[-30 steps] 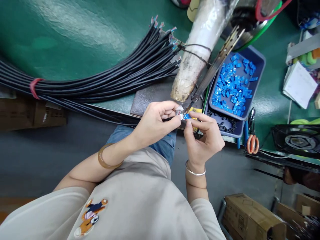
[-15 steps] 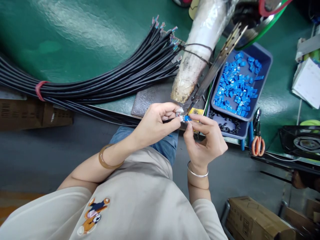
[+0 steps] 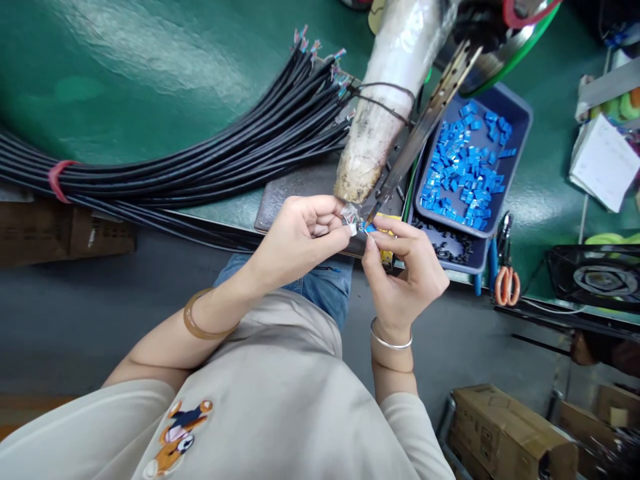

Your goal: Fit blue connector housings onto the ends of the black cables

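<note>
My left hand (image 3: pixel 305 230) is closed in a pinch on the stripped end of a cable (image 3: pixel 350 215), where foil and thin wires show. Between the two hands sits a small blue connector (image 3: pixel 369 227) with wires at its left side. Thumb and fingers of my right hand (image 3: pixel 407 263) are pinched at the connector's right side, and a thin pale strand shows by the thumb. The tip of a mounted soldering iron (image 3: pixel 387 187) reaches down to the connector; whether they touch is hard to see. My fingers partly hide the connector.
A bundle of black cables (image 3: pixel 220 163) lies at left, tied with a red band (image 3: pixel 60 181). A wrapped white tube (image 3: pixel 387 87) hangs over the bench. At right are a bin (image 3: pixel 520 127) of blue connectors, a lower bin (image 3: pixel 463 265) of black parts and orange-handled pliers (image 3: pixel 507 287).
The whole view has shifted slightly. Both hands have brought the cable end and blue connector up closer to the soldering iron's tip. Both pinches stay closed.
</note>
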A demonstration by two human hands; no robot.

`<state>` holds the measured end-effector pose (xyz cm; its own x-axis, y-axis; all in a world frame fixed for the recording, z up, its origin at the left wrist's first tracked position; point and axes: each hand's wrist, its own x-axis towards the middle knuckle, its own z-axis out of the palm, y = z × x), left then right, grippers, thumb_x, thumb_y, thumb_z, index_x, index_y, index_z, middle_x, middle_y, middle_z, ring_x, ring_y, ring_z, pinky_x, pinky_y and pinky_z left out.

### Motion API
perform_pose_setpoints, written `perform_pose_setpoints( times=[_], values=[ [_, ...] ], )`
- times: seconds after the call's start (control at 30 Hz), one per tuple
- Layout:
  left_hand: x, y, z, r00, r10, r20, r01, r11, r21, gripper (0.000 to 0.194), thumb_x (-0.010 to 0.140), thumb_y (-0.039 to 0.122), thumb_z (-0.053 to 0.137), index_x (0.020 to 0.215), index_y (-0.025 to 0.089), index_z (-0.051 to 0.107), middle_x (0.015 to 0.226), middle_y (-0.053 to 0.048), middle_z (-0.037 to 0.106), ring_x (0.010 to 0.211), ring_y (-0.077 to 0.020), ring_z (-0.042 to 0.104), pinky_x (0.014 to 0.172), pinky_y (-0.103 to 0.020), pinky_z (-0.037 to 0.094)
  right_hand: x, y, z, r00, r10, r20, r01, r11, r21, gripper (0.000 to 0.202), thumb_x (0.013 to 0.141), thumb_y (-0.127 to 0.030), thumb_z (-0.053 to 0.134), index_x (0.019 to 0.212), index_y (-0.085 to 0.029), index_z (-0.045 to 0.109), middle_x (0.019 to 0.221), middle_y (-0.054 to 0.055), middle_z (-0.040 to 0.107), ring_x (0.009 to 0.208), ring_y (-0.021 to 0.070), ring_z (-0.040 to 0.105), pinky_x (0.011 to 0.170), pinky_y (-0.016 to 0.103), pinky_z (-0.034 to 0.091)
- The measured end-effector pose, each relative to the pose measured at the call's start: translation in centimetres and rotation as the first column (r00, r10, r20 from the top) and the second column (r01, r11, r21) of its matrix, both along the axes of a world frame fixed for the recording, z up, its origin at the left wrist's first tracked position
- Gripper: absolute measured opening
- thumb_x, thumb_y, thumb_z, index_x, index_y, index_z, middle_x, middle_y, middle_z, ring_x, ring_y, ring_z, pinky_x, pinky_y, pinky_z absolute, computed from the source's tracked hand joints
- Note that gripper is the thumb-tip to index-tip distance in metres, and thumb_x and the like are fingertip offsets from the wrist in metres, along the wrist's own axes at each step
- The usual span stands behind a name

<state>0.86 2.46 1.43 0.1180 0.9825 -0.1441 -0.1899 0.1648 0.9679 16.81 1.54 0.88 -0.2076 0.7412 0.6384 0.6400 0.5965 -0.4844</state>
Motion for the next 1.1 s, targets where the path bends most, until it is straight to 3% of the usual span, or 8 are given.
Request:
perform_pose_setpoints(
  times=[0.37, 0.6, 0.77, 0.87, 0.93, 1.0, 1.1],
  values=[
    [0.0, 0.1, 0.1, 0.999, -0.009, -0.040, 0.010, 0.999, 0.038, 0.015, 0.074, 0.012, 0.064, 0.063, 0.015, 0.053, 0.054, 0.006, 0.040, 0.047, -0.0027, 0.031, 0.042, -0.017, 0.024, 0.0, -0.2, 0.3, 1.000, -0.008, -0.022, 0.007, 1.000, -0.012, 0.015, 0.081, -0.009, 0.067, 0.084, -0.021, 0.061, 0.101, 0.002, 0.075, 0.092, 0.0152, 0.073, 0.080, 0.029, 0.062],
    [0.3, -0.1, -0.4, 0.991, -0.111, -0.073, 0.115, 0.992, 0.050, 0.006, 0.077, 0.012, 0.060, 0.072, 0.013, 0.057, 0.056, 0.006, 0.037, 0.049, -0.0025, 0.033, 0.046, -0.016, 0.028, 0.6, -0.6, 0.0, 0.996, -0.037, -0.075, 0.033, 0.998, -0.048, 0.016, 0.080, -0.007, 0.069, 0.087, -0.020, 0.063, 0.098, 0.003, 0.076, 0.088, 0.0143, 0.074, 0.076, 0.027, 0.062],
    [-0.4, -0.5, -0.3, 0.974, -0.217, -0.059, 0.215, 0.976, -0.029, 0.006, 0.077, 0.015, 0.061, 0.074, 0.012, 0.057, 0.057, 0.005, 0.044, 0.050, -0.0033, 0.040, 0.048, -0.015, 0.032, 0.5, -0.8, 0.5, 0.990, -0.054, -0.128, 0.025, 0.975, -0.223, 0.012, 0.084, -0.010, 0.067, 0.090, -0.021, 0.066, 0.095, 0.000, 0.076, 0.072, 0.0103, 0.073, 0.061, 0.021, 0.061],
    [-0.9, -0.5, -0.3, 0.973, -0.224, -0.047, 0.222, 0.974, -0.055, 0.007, 0.075, 0.013, 0.061, 0.070, 0.012, 0.057, 0.055, 0.006, 0.047, 0.049, -0.0026, 0.041, 0.046, -0.014, 0.032, 0.4, -0.8, 0.7, 0.977, -0.046, -0.208, -0.012, 0.963, -0.269, 0.011, 0.083, -0.011, 0.069, 0.085, -0.021, 0.066, 0.083, -0.002, 0.074, 0.072, 0.0111, 0.072, 0.064, 0.023, 0.061],
    [-1.2, -0.4, -0.2, 0.975, -0.220, -0.041, 0.218, 0.975, -0.052, 0.009, 0.075, 0.012, 0.061, 0.067, 0.012, 0.057, 0.052, 0.006, 0.048, 0.046, -0.0017, 0.039, 0.044, -0.014, 0.031, 0.6, -0.9, 0.7, 0.982, -0.010, -0.190, -0.023, 0.984, -0.174, 0.015, 0.080, -0.007, 0.071, 0.082, -0.021, 0.065, 0.081, -0.002, 0.073, 0.075, 0.0119, 0.072, 0.066, 0.024, 0.061],
    [-1.4, -0.4, -0.2, 0.975, -0.221, -0.037, 0.219, 0.974, -0.053, 0.011, 0.077, 0.014, 0.062, 0.067, 0.011, 0.059, 0.052, 0.005, 0.051, 0.045, -0.0014, 0.038, 0.043, -0.013, 0.030, 0.9, -1.0, 0.5, 0.996, 0.043, -0.081, -0.043, 0.999, 0.003, 0.018, 0.078, -0.005, 0.073, 0.083, -0.020, 0.065, 0.082, 0.000, 0.075, 0.075, 0.0120, 0.072, 0.066, 0.023, 0.060],
    [-1.5, -0.5, -0.3, 0.977, -0.213, -0.023, 0.211, 0.976, -0.051, 0.011, 0.078, 0.017, 0.064, 0.070, 0.011, 0.061, 0.054, 0.004, 0.054, 0.046, -0.0019, 0.041, 0.044, -0.013, 0.032, 1.3, -1.4, 0.1, 0.991, 0.102, 0.092, -0.118, 0.973, 0.196, 0.020, 0.077, -0.006, 0.075, 0.088, -0.020, 0.066, 0.088, 0.001, 0.077, 0.075, 0.0133, 0.074, 0.066, 0.023, 0.060]
  ],
)
